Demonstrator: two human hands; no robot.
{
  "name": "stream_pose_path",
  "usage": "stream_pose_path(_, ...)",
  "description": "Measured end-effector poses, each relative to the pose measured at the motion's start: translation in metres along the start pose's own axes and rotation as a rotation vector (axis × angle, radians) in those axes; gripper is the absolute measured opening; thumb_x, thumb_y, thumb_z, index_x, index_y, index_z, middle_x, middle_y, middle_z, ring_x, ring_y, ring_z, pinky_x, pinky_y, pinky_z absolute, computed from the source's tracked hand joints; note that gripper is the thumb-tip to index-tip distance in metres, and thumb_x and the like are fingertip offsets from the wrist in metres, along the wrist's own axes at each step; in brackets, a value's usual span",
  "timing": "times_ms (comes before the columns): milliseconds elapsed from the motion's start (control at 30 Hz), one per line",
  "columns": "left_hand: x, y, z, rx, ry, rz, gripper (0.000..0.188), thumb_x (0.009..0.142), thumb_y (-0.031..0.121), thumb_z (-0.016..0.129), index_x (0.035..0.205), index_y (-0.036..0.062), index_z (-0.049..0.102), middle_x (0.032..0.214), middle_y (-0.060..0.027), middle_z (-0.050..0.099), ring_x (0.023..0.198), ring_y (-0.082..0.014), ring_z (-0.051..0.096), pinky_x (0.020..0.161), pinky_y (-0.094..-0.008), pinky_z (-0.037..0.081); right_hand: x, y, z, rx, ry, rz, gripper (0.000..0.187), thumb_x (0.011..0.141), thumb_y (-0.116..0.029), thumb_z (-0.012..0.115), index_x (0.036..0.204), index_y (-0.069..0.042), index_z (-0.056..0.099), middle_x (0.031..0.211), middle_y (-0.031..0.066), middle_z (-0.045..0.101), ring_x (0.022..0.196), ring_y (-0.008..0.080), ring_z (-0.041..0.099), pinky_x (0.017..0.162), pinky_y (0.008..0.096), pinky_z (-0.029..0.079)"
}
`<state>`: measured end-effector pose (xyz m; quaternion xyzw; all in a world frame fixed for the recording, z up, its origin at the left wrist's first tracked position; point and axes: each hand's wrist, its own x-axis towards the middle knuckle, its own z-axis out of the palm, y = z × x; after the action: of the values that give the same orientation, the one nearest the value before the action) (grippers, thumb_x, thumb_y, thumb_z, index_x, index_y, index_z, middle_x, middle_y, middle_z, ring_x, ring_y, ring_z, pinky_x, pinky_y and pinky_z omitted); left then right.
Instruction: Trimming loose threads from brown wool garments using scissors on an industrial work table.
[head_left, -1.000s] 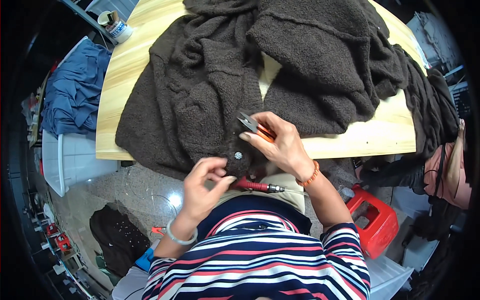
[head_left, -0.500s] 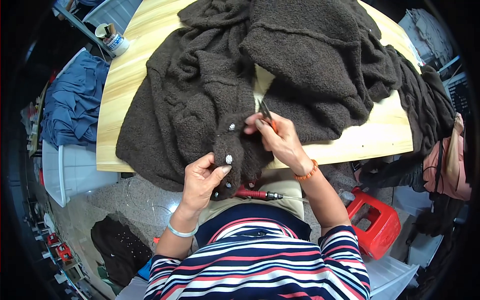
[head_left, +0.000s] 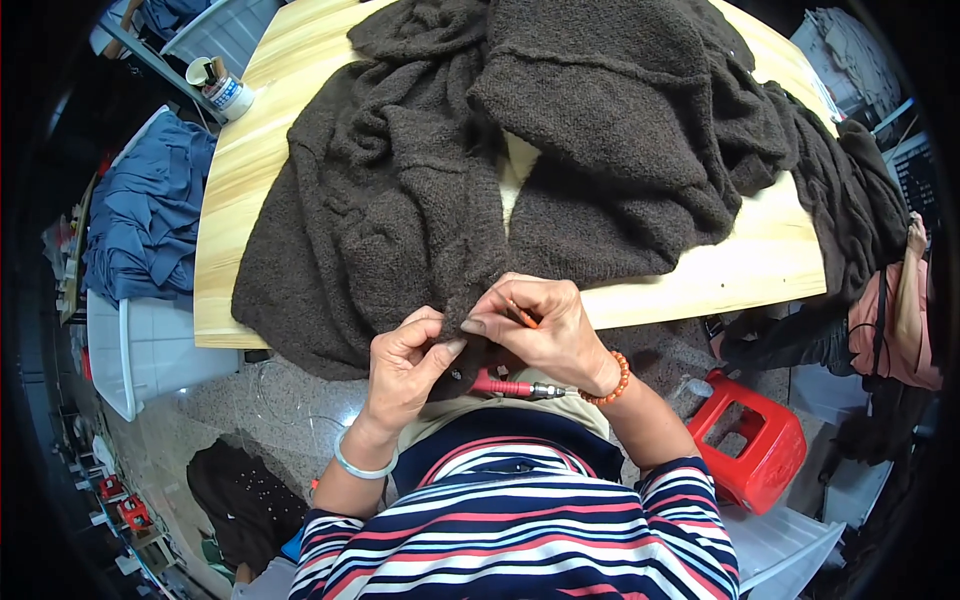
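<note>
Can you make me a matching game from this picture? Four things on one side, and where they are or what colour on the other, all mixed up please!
Things:
1. Knitted clothing
2. Blue cloth
3. Beaded bracelet
4. Plastic stool

Places and colours:
A. On the wrist of the right hand
B. Bright red
C. Spread on the wooden table
D. Heaped in the pale bin at the left

Right pairs: 1-C, 2-D, 3-A, 4-B

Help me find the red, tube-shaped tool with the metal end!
Find the pale wooden table. Below its near edge and the bare right hand, look against the beige trousers. The tool is the only slim red thing there, metal end pointing right.
</note>
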<state>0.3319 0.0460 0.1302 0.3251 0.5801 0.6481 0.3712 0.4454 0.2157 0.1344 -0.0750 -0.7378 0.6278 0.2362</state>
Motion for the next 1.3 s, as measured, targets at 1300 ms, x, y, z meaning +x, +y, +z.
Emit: stream_pose_path(1300, 0.002, -0.004, 0.006, -0.331, 0.057, -0.200, 0.019, 0.093, 0.003, 0.060, 0.110, -0.0018, 0.065, 0.101, -0.0032, 0.069, 0.089, -0.0053, 0.060, 0.082, -0.0202, 0.047, -0.014, 0.009, -0.008, 0.130, 0.045, 0.221, 0.009, 0.089, -0.006, 0.065, 0.088, 0.003, 0.068, 0.073, 0.0019, 0.065, 0.068, 0.0044, 0.055, 0.062, 0.0212, 0.046)
